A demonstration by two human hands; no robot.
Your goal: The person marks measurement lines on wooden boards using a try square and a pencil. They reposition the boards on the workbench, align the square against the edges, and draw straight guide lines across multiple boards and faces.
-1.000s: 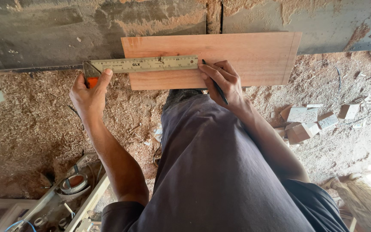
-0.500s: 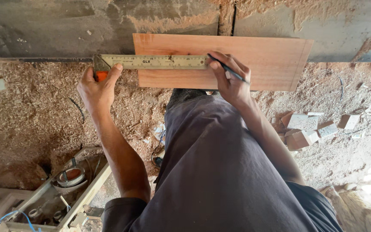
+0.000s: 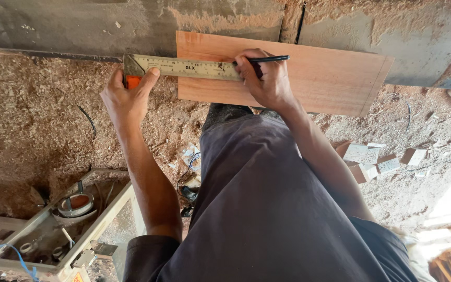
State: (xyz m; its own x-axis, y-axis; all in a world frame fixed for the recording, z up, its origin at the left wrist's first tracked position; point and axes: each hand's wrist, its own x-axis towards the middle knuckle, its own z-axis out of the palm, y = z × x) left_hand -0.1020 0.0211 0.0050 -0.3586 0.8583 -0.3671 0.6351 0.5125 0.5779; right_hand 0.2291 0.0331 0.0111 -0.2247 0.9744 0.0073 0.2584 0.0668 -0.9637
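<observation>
Sawdust blankets the workshop floor as the right hand [image 3: 270,81] grips a slim black pencil [image 3: 268,59] against a steel try square with an orange stock [image 3: 184,68], pinched at its stock by the left hand [image 3: 126,99]; its blade runs leftward off a flat reddish-brown wooden board [image 3: 319,78] lying crosswise ahead.

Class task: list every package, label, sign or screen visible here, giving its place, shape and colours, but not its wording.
Plastic packet: on the sawdust floor below the board, crumpled, clear and whitish.
Sticker: bottom edge of the machine frame at lower left, small, yellow and red.
Printed scale on the steel ruler: dark marks on a metal strip, across the board's left end.
</observation>
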